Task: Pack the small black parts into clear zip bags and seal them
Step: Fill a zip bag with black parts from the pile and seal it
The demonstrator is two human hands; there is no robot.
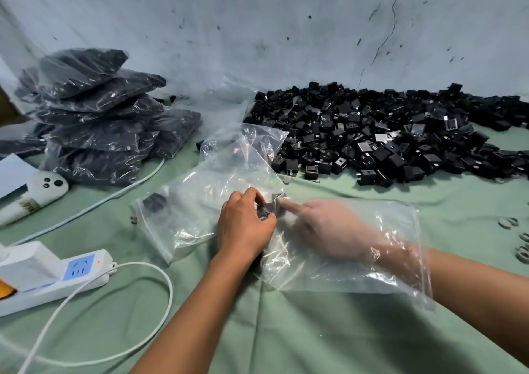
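Small black plastic parts (380, 139) lie heaped far right on the green table (315, 339), while the right hand (329, 227), fingers straight inside a clear zip bag (357, 259), should spread it wide so the left hand (246, 225), pinching parts, drops them deep.

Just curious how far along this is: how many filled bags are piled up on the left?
About 7, though some may be hidden. The filled bags lie stacked at the left rear of the table, several on top of each other, one leaning at the right side.

Cracked pale wall (286, 24), green tabletop (286, 330)
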